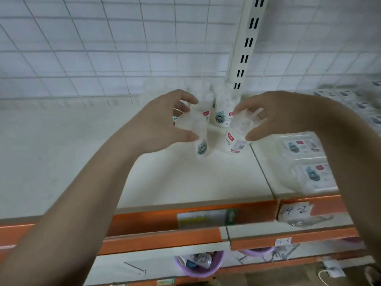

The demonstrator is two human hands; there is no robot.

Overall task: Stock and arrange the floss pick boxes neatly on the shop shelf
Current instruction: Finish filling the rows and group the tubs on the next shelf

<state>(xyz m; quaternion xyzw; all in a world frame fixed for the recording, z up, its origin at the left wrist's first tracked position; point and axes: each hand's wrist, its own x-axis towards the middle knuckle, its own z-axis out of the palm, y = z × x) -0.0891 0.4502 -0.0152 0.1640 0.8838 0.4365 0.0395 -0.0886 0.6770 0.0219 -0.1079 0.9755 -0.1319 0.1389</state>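
Two round clear floss pick boxes stand near the back of the white shelf (185, 178). My left hand (162, 124) grips the lid of the left box (201, 145), fingers and thumb curled round it. My right hand (274, 116) grips the top of the right box (235, 143) in the same way. Behind them, at the foot of the slotted upright, stand more of the same boxes (221, 112), partly hidden by my fingers. All carry small cartoon and red labels.
A slotted shelf post (247, 48) rises behind the boxes against a wire grid back. Flat white packets (303, 147) lie on the adjoining shelf to the right. Orange price rails (185, 219) edge the shelves; purple bowls (200, 265) sit on a lower shelf.
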